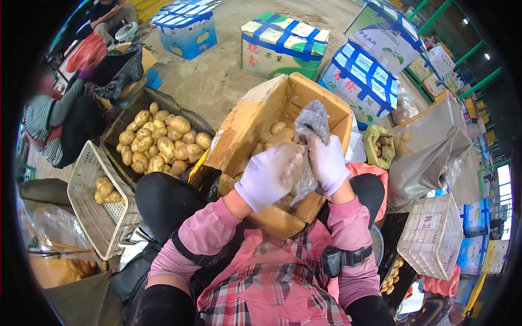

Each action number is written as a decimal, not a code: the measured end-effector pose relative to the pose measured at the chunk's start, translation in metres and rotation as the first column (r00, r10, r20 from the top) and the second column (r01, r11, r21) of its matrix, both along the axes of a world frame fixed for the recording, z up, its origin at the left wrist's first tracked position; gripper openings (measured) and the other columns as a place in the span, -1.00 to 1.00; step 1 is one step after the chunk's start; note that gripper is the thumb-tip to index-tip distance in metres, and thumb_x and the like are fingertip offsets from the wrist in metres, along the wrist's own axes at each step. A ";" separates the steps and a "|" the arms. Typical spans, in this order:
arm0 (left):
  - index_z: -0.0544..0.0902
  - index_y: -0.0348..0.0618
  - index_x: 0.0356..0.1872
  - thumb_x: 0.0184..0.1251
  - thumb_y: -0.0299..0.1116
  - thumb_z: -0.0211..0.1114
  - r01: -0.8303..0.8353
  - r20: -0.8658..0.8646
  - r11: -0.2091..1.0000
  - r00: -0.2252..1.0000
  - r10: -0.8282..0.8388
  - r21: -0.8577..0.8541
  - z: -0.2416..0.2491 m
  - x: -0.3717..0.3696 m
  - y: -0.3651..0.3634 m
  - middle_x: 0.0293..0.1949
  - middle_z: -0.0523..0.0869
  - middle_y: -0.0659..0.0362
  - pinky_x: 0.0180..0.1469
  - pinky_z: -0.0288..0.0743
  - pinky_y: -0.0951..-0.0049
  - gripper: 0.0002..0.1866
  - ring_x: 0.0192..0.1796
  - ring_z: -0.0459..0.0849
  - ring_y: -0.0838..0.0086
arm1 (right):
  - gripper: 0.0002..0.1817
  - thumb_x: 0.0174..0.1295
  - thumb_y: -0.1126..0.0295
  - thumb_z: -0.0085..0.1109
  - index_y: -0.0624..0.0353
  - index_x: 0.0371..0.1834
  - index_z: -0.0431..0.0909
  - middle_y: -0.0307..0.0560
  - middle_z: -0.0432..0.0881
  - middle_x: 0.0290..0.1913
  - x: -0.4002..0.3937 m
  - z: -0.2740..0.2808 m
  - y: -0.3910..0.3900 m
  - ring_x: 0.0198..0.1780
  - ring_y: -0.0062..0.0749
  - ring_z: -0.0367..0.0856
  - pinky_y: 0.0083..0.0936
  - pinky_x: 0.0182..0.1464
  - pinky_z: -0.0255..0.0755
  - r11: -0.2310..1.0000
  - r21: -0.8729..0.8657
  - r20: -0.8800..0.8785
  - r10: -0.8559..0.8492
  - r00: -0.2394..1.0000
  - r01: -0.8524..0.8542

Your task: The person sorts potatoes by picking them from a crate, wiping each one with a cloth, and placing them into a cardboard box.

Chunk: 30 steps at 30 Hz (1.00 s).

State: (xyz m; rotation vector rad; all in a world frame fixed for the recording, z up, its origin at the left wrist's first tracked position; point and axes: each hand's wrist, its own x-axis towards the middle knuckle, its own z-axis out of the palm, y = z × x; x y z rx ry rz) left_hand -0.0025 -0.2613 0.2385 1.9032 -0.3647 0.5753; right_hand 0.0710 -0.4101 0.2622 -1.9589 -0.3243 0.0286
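My right hand (327,163), in a white glove, grips a crumpled grey fuzzy cloth (312,118) above a brown cardboard box (247,111). The cloth bunches up above the fist, and its lower end hangs down between my hands. Close beside it, my left hand (271,173), also gloved in white, is curled closed and slightly blurred. Whatever those fingers may hold is hidden. Inside the box between my knees, a few potatoes (278,128) show behind my hands; the rest of its contents is mostly covered.
A dark crate (113,136) of potatoes stands left of the box, beside a white plastic basket (87,187) with several potatoes. Taped fruit cartons (283,46) stand ahead. A green sack (379,146) and another white basket (429,234) are at right. Another person (65,119) sits at left.
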 end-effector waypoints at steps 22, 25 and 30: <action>0.43 -0.32 0.31 0.46 -0.20 0.27 0.178 -0.384 0.847 0.831 -0.402 -0.501 0.002 -0.001 -0.006 0.21 0.56 0.06 0.33 0.33 0.40 -0.47 0.27 0.48 0.43 | -0.57 0.52 0.09 -0.04 0.19 0.22 0.44 -0.05 0.61 0.05 -0.010 -0.024 -0.023 0.02 -0.33 0.62 -0.42 0.07 0.52 0.834 0.541 -0.118 -0.052 0.992 0.108; 0.46 -0.32 0.29 0.38 -0.27 0.35 0.187 -0.199 0.973 0.957 -0.212 -0.138 0.004 0.004 0.006 0.21 0.57 0.04 0.35 0.32 0.37 -0.46 0.29 0.49 0.38 | -0.47 0.52 0.11 -0.03 0.27 0.37 0.33 -0.04 0.55 0.19 -0.016 -0.023 -0.028 0.15 -0.39 0.57 -0.46 0.22 0.45 0.546 0.832 -0.267 0.247 0.932 0.094; 0.54 -0.33 0.22 0.36 -0.35 0.35 0.149 -0.094 0.961 0.980 -0.175 -0.235 -0.002 0.008 0.003 0.23 0.57 -0.02 0.35 0.33 0.32 -0.54 0.27 0.53 0.25 | -0.48 0.42 0.22 0.17 0.25 0.35 0.37 -0.12 0.54 0.18 -0.045 -0.002 -0.021 0.17 -0.44 0.52 -0.46 0.23 0.42 0.676 0.728 -0.391 0.273 0.879 0.114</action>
